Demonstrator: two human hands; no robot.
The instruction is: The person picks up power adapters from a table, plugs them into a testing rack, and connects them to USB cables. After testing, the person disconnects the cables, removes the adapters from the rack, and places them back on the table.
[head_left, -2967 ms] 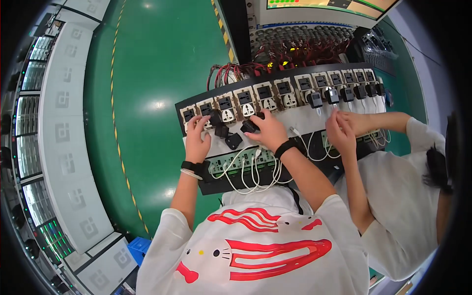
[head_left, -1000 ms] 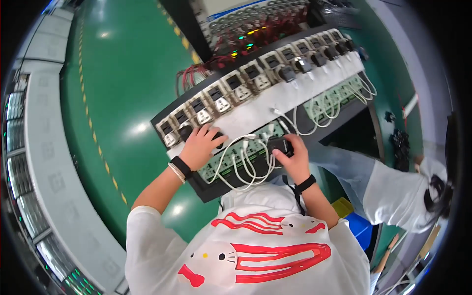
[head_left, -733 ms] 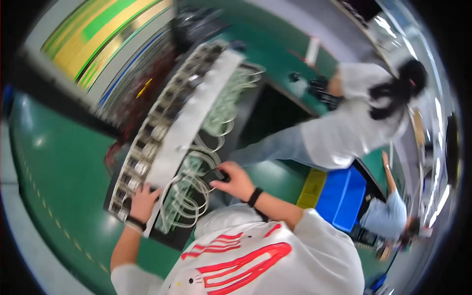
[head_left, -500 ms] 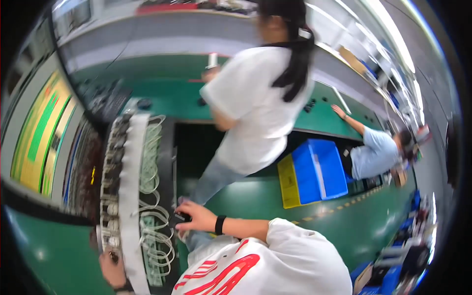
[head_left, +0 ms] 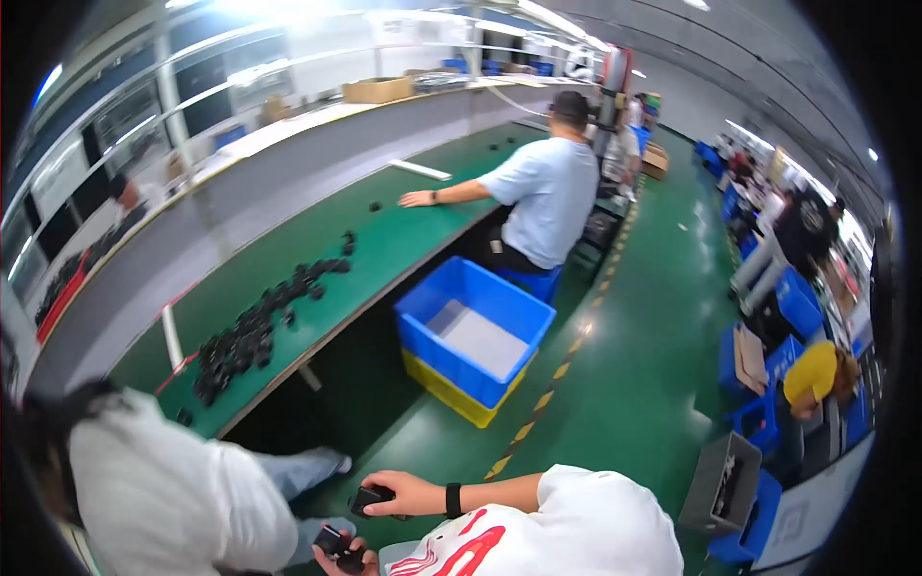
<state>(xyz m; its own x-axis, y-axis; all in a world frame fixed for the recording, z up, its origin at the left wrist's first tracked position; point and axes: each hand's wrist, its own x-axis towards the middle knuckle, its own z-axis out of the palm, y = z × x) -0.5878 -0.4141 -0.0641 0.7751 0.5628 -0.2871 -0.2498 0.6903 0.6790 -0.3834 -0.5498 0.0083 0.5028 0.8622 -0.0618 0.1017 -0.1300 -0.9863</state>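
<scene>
My right hand (head_left: 408,494), with a black band at the wrist, is closed around a small black boxy part (head_left: 371,499). Just below and to its left, close to the lower edge, my left hand (head_left: 357,564) grips another small black boxy part (head_left: 331,540). A dark rounded piece (head_left: 350,561) also shows among the left fingers; whether it belongs to the same part I cannot tell. Both hands are in front of my white shirt, close together but apart. The exact kind of these parts is too small to make out.
At my left stands a person in a white top (head_left: 163,480), close to my hands. Many black parts (head_left: 245,336) lie along the green bench (head_left: 384,235), where a person in light blue (head_left: 552,197) reaches out. A blue bin (head_left: 471,370) stands on a yellow one (head_left: 447,394) beside the bench.
My view has swung right; the screen and the rack with white cables have left the picture. My left hand has come from the rack to beside my right hand.
</scene>
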